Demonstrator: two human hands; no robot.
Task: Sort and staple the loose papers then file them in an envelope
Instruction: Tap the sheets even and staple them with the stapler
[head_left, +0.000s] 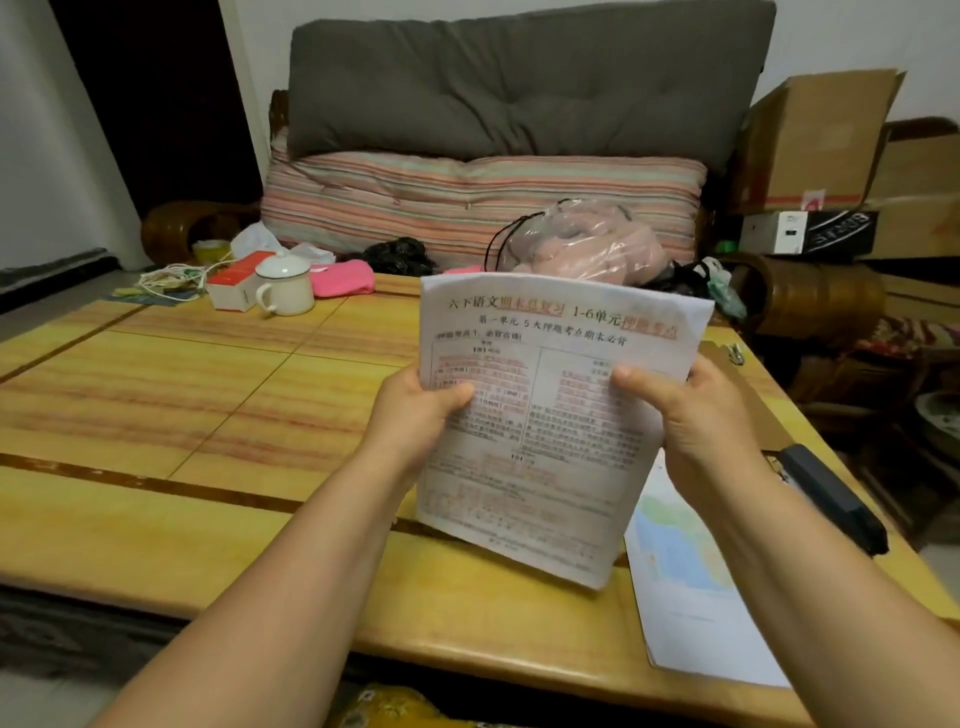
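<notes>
A yellow table (208, 395) fills the frame's middle. Right of centre, a stack of papers (550, 415) stands upright, long axis vertical, title at top, bottom edge on the table. The left hand (415, 410) and right hand (691, 410) grip its sides. A black stapler (831, 496) lies at right.

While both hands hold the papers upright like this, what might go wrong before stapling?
1. The stack of papers is gripped only at its side edges by the left hand and the right hand, so inner sheets may slip and lose alignment.
2. The stapler lies close to the table edge; the right forearm could knock it off.
3. The map sheet on the table may be forgotten.
</notes>
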